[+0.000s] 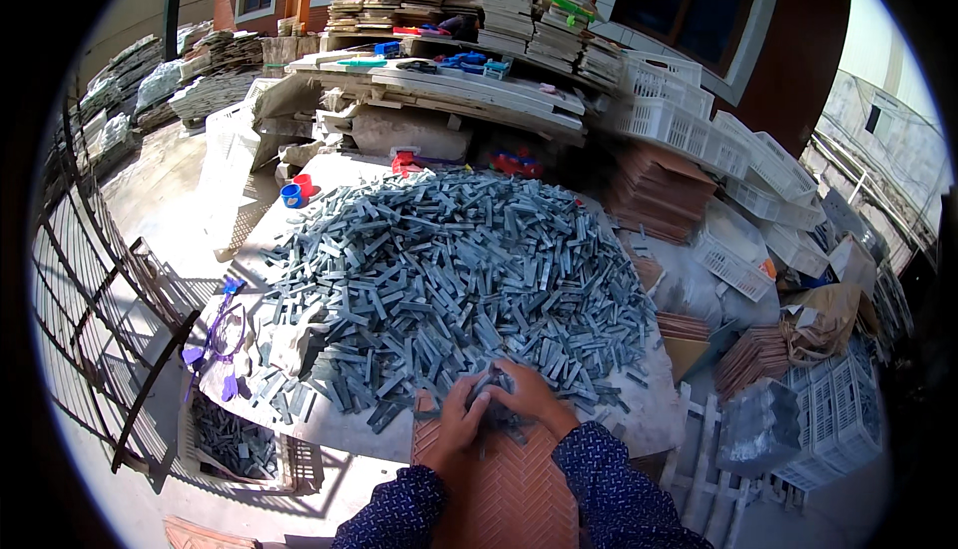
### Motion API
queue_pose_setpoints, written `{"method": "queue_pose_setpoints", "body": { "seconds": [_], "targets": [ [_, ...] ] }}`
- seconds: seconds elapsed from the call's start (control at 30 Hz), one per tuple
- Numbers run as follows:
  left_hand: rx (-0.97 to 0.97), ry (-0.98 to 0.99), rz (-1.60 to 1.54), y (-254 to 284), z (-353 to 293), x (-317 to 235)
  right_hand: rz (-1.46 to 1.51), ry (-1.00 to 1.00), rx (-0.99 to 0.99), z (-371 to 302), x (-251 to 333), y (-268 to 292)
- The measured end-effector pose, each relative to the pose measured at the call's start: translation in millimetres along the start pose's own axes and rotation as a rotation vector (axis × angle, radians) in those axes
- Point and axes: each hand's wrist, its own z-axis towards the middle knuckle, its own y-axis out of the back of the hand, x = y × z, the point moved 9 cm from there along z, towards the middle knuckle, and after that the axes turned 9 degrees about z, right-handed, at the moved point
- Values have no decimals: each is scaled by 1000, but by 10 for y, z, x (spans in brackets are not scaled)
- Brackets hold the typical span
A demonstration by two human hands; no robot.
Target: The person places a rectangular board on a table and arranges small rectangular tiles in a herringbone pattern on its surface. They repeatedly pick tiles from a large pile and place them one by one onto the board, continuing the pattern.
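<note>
A large heap of small grey stone strips point(469, 260) covers the table point(349, 434). At its near edge my left hand point(461, 417) and my right hand point(531, 399) come together, fingers curled around a small bunch of grey strips point(489, 385). Both hands are closed on this bunch, and the fingers hide part of it. Directly below them lies a reddish-brown panel point(519, 494) with a herringbone pattern of slots. A few loose grey strips show just under my right hand.
A crate of grey strips point(235, 439) stands below the table's left corner, near a black metal railing point(90, 349). Purple straps point(225, 349) and a pale glove point(289, 349) lie at the left. Stacked brown panels point(659, 190) and white plastic crates point(738, 260) stand right.
</note>
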Motion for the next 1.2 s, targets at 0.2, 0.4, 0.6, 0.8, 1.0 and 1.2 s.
{"method": "queue_pose_setpoints", "body": {
  "seconds": [0.2, 0.4, 0.6, 0.8, 1.0, 1.2],
  "targets": [
    [192, -227, 500, 269, -129, -396, -141, -163, 432, -329, 301, 159],
    [-310, 162, 1039, 966, 634, 730, -259, -112, -68, 729, -410, 28],
    [-334, 137, 902, 642, 496, 709, -162, -165, -170, 806, -432, -438],
    [-250, 36, 410, 452, 634, 520, 113, -49, -271, 727, -329, -296],
    [-154, 10, 173, 474, 509, 413, 7, -45, -56, 439, -196, -421],
    [-66, 84, -39, 306, 254, 398, 52, -39, -33, 51, 49, -351]
  ]
}}
